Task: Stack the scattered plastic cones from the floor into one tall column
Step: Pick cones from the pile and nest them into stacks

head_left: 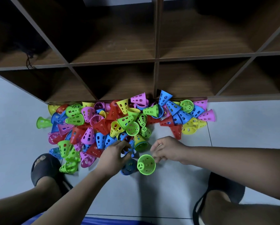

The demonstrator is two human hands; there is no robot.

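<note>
A heap of several perforated plastic cones [119,122] in red, blue, green, yellow and pink lies on the floor against the shelf. At its near edge stands a short nested stack [140,143] with a yellow top and a green base. My left hand [115,157] reaches in beside this stack, fingers curled round a blue cone [129,168] that shows partly below the hand. My right hand [167,151] pinches the rim of a green cone [146,164], whose open wide end faces the camera, just right of the blue cone.
A dark wooden cubby shelf [155,62] stands right behind the heap. My feet in black slippers rest on the pale tiled floor, the left foot [45,168] close to some green cones and the right foot [222,192] under my right forearm. A blue mat edge [103,221] lies at the bottom.
</note>
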